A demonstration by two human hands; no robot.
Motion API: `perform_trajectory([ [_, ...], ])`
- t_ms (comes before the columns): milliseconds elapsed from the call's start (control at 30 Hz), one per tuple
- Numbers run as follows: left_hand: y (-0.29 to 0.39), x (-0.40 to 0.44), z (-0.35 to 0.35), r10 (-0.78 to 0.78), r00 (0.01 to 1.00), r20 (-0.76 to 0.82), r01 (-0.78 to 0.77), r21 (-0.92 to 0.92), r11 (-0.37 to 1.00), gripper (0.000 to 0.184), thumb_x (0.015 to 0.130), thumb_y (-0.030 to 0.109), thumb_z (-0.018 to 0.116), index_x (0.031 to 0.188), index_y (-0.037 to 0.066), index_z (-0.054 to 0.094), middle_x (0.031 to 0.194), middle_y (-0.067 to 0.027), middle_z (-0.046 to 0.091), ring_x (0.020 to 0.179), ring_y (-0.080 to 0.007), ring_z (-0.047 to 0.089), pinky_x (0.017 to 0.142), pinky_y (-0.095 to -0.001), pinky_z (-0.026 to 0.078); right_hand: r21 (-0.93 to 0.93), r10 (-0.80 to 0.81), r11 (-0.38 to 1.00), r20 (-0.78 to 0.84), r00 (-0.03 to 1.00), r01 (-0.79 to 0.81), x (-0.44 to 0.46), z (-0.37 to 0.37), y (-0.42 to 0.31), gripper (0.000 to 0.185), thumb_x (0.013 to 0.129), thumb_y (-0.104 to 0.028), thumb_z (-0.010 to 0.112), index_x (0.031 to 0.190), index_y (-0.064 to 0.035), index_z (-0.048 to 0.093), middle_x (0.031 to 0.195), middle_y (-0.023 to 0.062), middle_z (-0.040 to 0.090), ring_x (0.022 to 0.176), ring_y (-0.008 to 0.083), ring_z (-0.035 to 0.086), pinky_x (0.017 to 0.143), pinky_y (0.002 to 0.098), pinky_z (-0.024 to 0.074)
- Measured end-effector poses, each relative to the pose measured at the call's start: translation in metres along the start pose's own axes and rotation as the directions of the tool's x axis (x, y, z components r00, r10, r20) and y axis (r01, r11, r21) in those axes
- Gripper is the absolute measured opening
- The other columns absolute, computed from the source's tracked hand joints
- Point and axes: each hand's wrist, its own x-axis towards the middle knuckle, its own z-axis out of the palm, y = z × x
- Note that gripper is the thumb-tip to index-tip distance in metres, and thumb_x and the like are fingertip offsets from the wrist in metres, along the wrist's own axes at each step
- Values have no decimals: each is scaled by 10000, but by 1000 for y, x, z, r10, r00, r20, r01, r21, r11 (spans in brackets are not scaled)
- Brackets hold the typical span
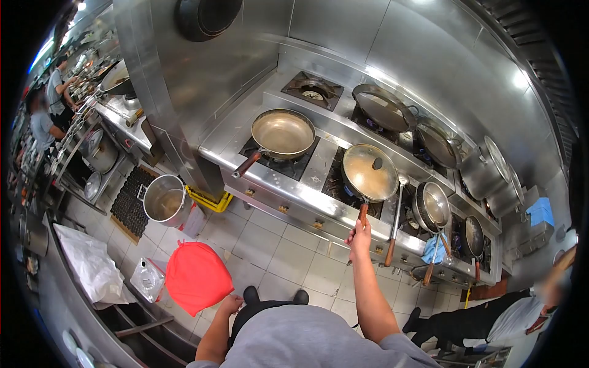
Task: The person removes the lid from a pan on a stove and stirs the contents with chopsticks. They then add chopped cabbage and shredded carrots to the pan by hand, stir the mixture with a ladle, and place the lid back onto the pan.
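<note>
The wooden handle of a lidded pan (370,174) is in my right hand (359,238), fingers wrapped round it. The pan rests on a burner, and its glass lid has a dark knob. My left hand (231,305) hangs low by my side, at the lower edge of a red bag or cover (199,276); its fingers are too small to make out clearly. To the left on the stove sits an open pan (283,132) with a wooden handle. A ladle with a wooden handle (391,250) lies just right of my right hand.
More pans (432,205) and large pots (481,173) stand on the stove to the right. A metal pot (164,199) is at the left, near a black mat (132,202). One person (509,319) stands at the lower right; two others are at the far left.
</note>
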Motion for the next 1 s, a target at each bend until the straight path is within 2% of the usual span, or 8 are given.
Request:
perform_trajectory([
  [100,-9,2,-5,20,1000,5,-20,3,1000,263,789,188,581,988,20,617,690,-69,612,484,-151,553,433,-278,458,39,7,999,-9,1000,-6,3,-1,-1,364,919,-258,473,1250,-172,349,613,-21,406,461,77,383,414,249,398],
  [267,-14,-2,-12,-31,999,25,32,-50,998,274,796,185,574,1020,29,608,734,-82,617,501,-158,559,433,-281,459,59,-25,998,-17,1000,26,5,-1,3,391,918,-272,477,1269,-159,346,618,-21,407,466,76,385,416,240,395],
  [400,-14,-4,-24,-44,999,13,44,-15,999,262,801,175,567,1020,35,600,737,-80,614,503,-152,557,431,-277,456,47,-25,999,-51,998,27,3,1,2,415,918,-272,477,1292,-156,338,629,-18,410,474,73,387,416,235,393],
  [800,-33,-8,-67,-40,999,18,41,-29,999,191,814,158,546,941,21,587,703,-78,589,471,-142,521,406,-265,416,54,-19,998,-121,992,26,0,28,8,395,914,-284,479,1275,-190,347,636,-21,414,471,74,378,428,262,404],
  [867,-46,-2,-72,-39,998,47,40,-25,999,208,841,211,538,931,28,583,706,-76,591,486,-146,529,416,-271,424,54,0,999,-115,993,6,-3,27,3,396,913,-292,484,1273,-197,351,641,-18,426,471,77,386,439,269,415],
  [933,-64,12,-79,-52,994,101,50,19,999,295,875,325,512,958,49,572,732,-65,603,520,-148,542,446,-289,443,86,21,996,-111,994,-12,-5,29,-2,396,912,-301,489,1272,-203,355,647,-14,438,472,81,393,450,276,426],
  [1000,-62,7,-83,-77,989,125,73,38,997,291,858,324,539,960,55,579,750,-58,608,519,-152,544,455,-288,451,86,76,994,-57,995,-71,-6,20,-4,396,906,-319,503,1264,-214,371,657,-8,458,487,86,419,473,282,445],
])
